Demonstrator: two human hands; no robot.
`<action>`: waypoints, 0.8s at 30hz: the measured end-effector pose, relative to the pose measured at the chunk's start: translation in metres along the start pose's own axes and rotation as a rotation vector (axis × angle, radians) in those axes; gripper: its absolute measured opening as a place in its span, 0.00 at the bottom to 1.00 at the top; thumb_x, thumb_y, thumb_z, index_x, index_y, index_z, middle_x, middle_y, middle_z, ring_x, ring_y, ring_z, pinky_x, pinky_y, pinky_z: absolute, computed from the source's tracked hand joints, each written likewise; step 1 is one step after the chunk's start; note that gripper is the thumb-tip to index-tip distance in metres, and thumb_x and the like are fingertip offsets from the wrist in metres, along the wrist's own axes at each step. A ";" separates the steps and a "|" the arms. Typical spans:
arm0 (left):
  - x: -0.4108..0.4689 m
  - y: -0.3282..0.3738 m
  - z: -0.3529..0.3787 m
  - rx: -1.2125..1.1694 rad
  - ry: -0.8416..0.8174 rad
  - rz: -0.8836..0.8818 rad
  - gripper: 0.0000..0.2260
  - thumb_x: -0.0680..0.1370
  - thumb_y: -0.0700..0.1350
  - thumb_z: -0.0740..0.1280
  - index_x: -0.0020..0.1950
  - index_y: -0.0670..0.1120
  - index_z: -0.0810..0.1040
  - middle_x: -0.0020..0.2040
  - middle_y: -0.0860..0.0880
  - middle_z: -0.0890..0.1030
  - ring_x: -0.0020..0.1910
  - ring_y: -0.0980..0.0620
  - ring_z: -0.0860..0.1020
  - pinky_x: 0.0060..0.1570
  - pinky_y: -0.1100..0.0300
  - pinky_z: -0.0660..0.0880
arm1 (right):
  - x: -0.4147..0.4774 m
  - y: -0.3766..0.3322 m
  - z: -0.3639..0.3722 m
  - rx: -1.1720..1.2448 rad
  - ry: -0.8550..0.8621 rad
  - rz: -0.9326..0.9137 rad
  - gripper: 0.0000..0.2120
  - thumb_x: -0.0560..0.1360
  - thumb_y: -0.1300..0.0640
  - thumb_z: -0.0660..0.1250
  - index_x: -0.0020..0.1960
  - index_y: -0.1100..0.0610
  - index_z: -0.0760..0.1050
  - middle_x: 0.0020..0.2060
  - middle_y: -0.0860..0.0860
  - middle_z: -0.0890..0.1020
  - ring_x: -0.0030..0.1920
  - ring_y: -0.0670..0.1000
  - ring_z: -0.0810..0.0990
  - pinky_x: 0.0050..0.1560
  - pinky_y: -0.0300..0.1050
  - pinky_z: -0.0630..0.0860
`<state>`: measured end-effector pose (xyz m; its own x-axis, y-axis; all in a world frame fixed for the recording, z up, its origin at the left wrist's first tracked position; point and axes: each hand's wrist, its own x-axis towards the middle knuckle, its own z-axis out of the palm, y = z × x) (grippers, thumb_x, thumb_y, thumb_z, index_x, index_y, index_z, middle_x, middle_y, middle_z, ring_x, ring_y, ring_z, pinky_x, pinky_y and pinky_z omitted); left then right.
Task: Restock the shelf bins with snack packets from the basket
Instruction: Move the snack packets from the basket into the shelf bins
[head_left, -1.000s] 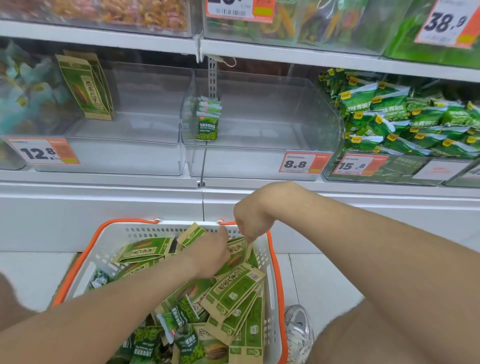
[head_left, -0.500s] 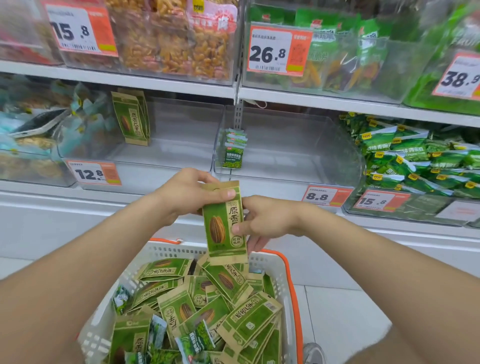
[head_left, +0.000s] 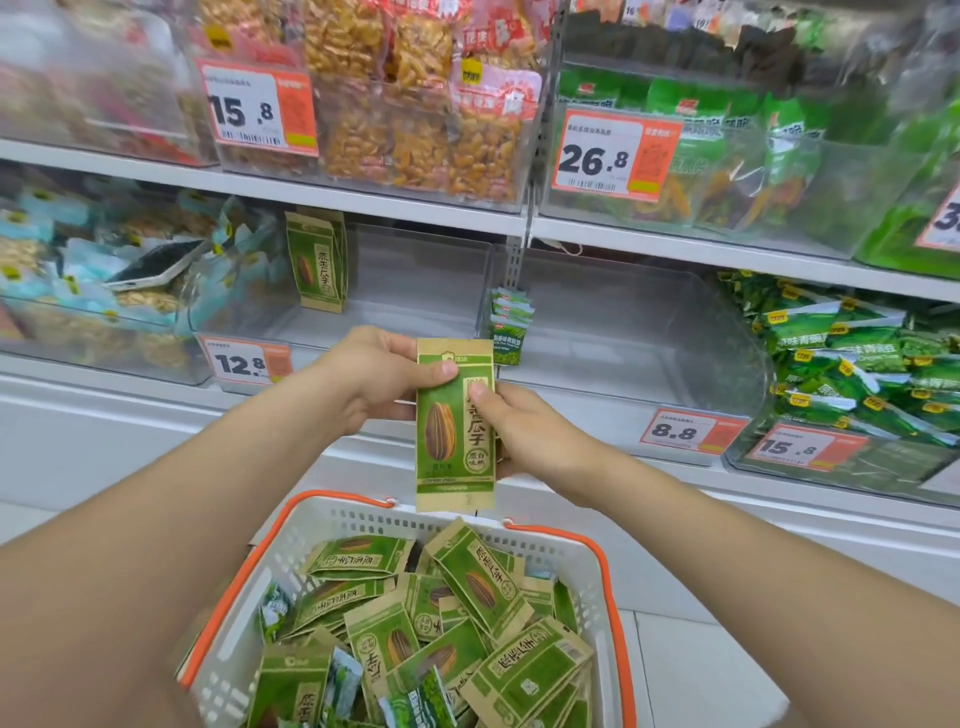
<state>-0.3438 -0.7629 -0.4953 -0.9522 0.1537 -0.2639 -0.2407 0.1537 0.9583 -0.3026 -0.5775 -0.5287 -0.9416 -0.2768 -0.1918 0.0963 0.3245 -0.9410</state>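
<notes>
Both hands hold one green and tan sunflower-seed packet (head_left: 451, 441) upright above the basket. My left hand (head_left: 374, 379) pinches its upper left with the thumb on the front. My right hand (head_left: 524, 426) grips its right edge, thumb on the front. Below, a white basket with an orange rim (head_left: 587, 561) holds several more seed packets (head_left: 478, 582) and small dark green packets (head_left: 421, 701). On the shelf, a clear bin (head_left: 415, 291) holds two upright seed packets (head_left: 318, 262) at its left wall. The clear bin to its right (head_left: 623, 332) holds a few small green packets (head_left: 510, 327).
A bin of green pea packets (head_left: 852, 358) sits at the right, a bin of pale blue packets (head_left: 104, 280) with a phone-like object at the left. Upper shelf bins hold orange snacks (head_left: 415, 104) and green bags (head_left: 727, 156). Price tags line the shelf edges. White floor tiles lie beside the basket.
Both hands came up out of the basket with one seed packet and raised it further toward the shelf. The view has tilted upward, showing more of the upper shelf.
</notes>
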 end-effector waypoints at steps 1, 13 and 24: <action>0.000 0.005 -0.004 0.005 0.010 -0.004 0.06 0.76 0.39 0.77 0.52 0.40 0.84 0.48 0.41 0.88 0.40 0.50 0.87 0.39 0.55 0.84 | 0.004 -0.003 0.004 0.020 0.051 -0.038 0.19 0.88 0.45 0.54 0.64 0.58 0.75 0.51 0.56 0.87 0.49 0.55 0.88 0.49 0.57 0.85; 0.025 -0.007 -0.110 0.697 0.439 0.225 0.12 0.82 0.41 0.61 0.55 0.46 0.84 0.52 0.47 0.85 0.54 0.41 0.81 0.55 0.48 0.81 | 0.078 -0.056 0.052 0.270 0.156 -0.112 0.16 0.85 0.47 0.64 0.63 0.59 0.76 0.47 0.57 0.88 0.44 0.56 0.88 0.36 0.50 0.83; 0.054 -0.028 -0.163 0.974 0.481 0.240 0.07 0.76 0.47 0.61 0.45 0.46 0.77 0.41 0.42 0.81 0.42 0.33 0.79 0.46 0.43 0.81 | 0.229 -0.086 0.099 0.214 0.336 -0.115 0.11 0.84 0.52 0.66 0.62 0.56 0.71 0.56 0.54 0.85 0.45 0.51 0.83 0.39 0.44 0.75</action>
<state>-0.4186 -0.9181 -0.5184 -0.9788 -0.0794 0.1890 0.0092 0.9038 0.4278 -0.4944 -0.7581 -0.5190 -0.9997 0.0216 -0.0136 0.0158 0.1037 -0.9945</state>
